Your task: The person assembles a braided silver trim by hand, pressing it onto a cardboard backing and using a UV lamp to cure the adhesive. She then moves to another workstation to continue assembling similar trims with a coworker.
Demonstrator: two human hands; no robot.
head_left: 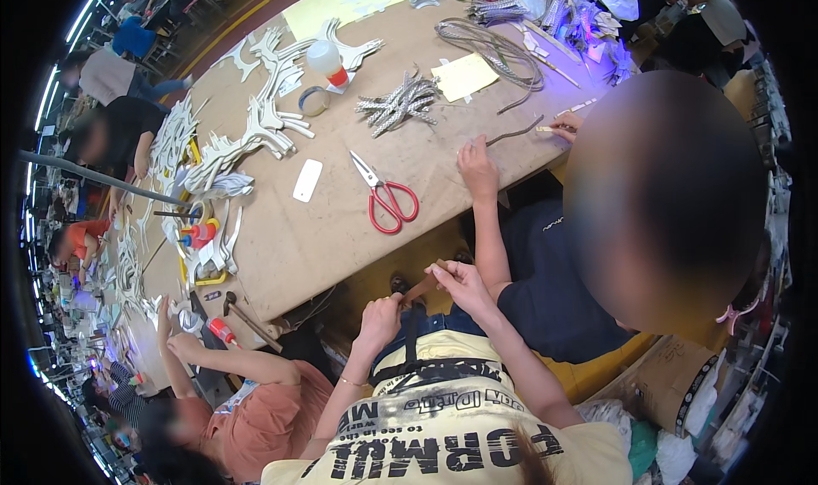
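A short, flat brown strip (419, 290) stretches between my hands, in front of my waist and just off the table's near edge. Its left end is pinched by my left hand (381, 321), whose fingers are closed. My right hand (456, 282) grips the other end between thumb and fingers. Beyond my hands, on the table (319, 251), lie scissors (380, 191) with red handles, their blades pointing away from me. A white card (308, 180) rests to the left of the scissors, and a bundle of silvery braided strips (397, 106) lies farther back.
Close on my right, a co-worker's hand (478, 168) holds a dark cord (517, 131) over the table. Another person in an orange shirt (277, 408) works at my left, near a hammer (252, 321). A bottle (325, 59), tape roll (313, 101) and piled white strips (260, 132) occupy the far left.
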